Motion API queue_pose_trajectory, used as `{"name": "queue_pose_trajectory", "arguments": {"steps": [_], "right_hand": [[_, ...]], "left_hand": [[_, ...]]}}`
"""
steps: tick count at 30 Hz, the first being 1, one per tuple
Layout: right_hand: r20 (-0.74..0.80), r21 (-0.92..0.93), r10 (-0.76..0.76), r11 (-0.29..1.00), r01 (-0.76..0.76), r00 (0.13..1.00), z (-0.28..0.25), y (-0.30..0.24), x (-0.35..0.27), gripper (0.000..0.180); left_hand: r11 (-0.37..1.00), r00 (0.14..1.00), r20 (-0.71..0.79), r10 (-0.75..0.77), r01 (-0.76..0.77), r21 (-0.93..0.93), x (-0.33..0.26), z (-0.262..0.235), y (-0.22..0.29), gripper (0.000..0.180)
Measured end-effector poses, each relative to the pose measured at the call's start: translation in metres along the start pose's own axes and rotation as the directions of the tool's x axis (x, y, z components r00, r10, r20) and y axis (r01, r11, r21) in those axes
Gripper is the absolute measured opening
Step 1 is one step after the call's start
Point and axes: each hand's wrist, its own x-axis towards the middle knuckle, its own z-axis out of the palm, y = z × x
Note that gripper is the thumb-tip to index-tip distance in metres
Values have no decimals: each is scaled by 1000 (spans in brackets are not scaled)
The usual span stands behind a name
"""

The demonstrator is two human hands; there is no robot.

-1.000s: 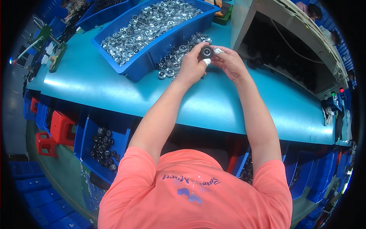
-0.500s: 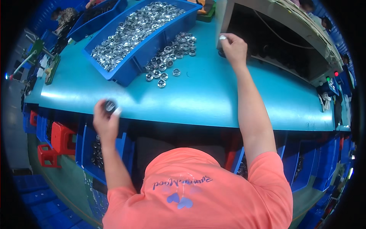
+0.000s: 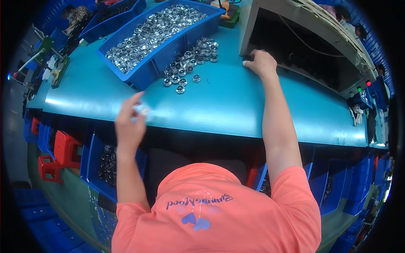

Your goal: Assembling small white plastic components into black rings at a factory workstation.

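Apparently the work is somewhere in the middle. The left hand is lifted above the near edge of the teal surface, and its fingers are closed on a small pale piece; the picture is blurred there, so I cannot say what kind of piece it is. The right hand is far forward, at the lower edge of the dark opening of the grey machine housing. Its fingers are bent and touch that edge, but I cannot tell whether they hold something.

A loose group of small round metal parts lies on the surface just beside the big blue bin, which is full of the same shiny parts. So I judge that many parts remain to be handled. Below the surface, on the left, another blue bin has dark round parts in it; perhaps these are the ones already done.

Between the hands and the loose parts nothing stands in the way. More blue trays and small tools lie at the far left, well apart.
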Motion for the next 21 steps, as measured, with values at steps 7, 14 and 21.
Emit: {"name": "queue_pose_trajectory", "arguments": {"steps": [7, 14, 21], "right_hand": [[-25, 454, -284, 851, 264, 959, -9, -29, -5, 45], [-139, 694, -544, 542, 473, 828, -6, -92, -32, 46], [-2, 940, -328, 322, 113, 945, 31, -73, -7, 36]], "left_hand": [[757, 938, 345, 0, 226, -613, 82, 104, 59, 33], [25, 841, 532, 97, 532, -846, 120, 160, 25, 39], [-35, 860, 506, 58, 509, -860, 120, 157, 4, 41]]}}
